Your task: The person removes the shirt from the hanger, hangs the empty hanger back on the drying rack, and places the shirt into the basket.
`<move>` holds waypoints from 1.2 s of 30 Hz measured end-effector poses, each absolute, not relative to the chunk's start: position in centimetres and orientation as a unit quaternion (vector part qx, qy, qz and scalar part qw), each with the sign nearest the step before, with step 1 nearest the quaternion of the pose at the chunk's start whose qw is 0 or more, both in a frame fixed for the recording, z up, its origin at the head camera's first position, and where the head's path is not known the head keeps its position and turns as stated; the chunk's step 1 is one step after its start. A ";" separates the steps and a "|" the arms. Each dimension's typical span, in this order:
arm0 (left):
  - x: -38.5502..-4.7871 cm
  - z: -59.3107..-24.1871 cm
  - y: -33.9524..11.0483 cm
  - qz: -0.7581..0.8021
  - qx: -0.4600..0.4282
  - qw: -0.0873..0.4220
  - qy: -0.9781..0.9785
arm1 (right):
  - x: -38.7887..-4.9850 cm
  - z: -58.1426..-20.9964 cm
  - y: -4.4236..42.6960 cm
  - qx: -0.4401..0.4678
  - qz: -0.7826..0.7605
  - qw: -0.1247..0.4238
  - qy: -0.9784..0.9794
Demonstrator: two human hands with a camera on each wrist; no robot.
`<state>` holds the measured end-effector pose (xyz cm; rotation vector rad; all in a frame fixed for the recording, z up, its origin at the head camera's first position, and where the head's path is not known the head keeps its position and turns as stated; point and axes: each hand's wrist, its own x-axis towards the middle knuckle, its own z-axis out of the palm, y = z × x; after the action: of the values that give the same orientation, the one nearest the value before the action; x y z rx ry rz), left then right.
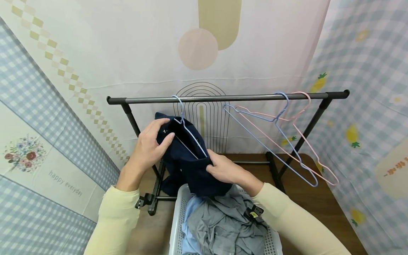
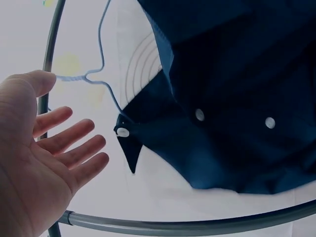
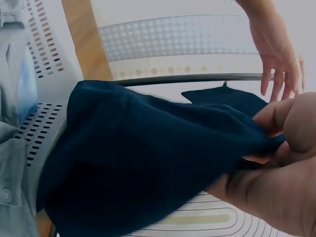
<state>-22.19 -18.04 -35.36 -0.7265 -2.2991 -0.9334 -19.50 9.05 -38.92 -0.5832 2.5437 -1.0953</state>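
A navy shirt (image 1: pixel 204 179) with white buttons hangs on a light blue hanger (image 1: pixel 182 109), hooked over the left part of the rail. Part of the hanger is inside the shirt's opening; the rest is hidden by cloth. My right hand (image 1: pixel 225 169) pinches the shirt's edge near the hanger's right end, and the right wrist view shows cloth between thumb and fingers. On the other side, my left hand (image 1: pixel 148 143) is beside the shirt's collar. Its fingers (image 2: pixel 81 148) are spread and hold nothing in the left wrist view, where the pointed collar (image 2: pixel 131 153) shows.
The black rail (image 1: pixel 204 98) spans the stand. On its right hang a blue hanger (image 1: pixel 255 140) and a pink hanger (image 1: pixel 313 141), overlapping. Below the shirt stands a white perforated basket (image 1: pixel 176 219) with a grey garment (image 1: pixel 223 226) and a light blue garment (image 1: pixel 190 226).
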 end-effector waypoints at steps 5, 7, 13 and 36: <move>-22.0 -34.6 -17.8 -0.342 -0.274 0.284 -0.853 | -19.9 -39.0 9.7 -0.205 -0.391 0.138 0.887; -21.9 -34.3 -17.7 -0.339 -0.276 0.284 -0.853 | -20.1 -38.9 10.2 -0.213 -0.390 0.130 0.886; -21.5 -33.0 -17.4 -0.333 -0.293 0.291 -0.848 | -20.5 -37.9 12.4 -0.244 -0.383 0.108 0.884; -20.1 -26.4 -12.4 -0.406 -0.416 0.194 -0.791 | -17.6 -30.6 20.5 -0.332 -0.282 0.073 0.897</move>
<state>-20.14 -12.36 -26.37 -1.1666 -2.2174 -1.1376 -17.61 20.45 -30.60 -0.9959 2.6945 -0.8462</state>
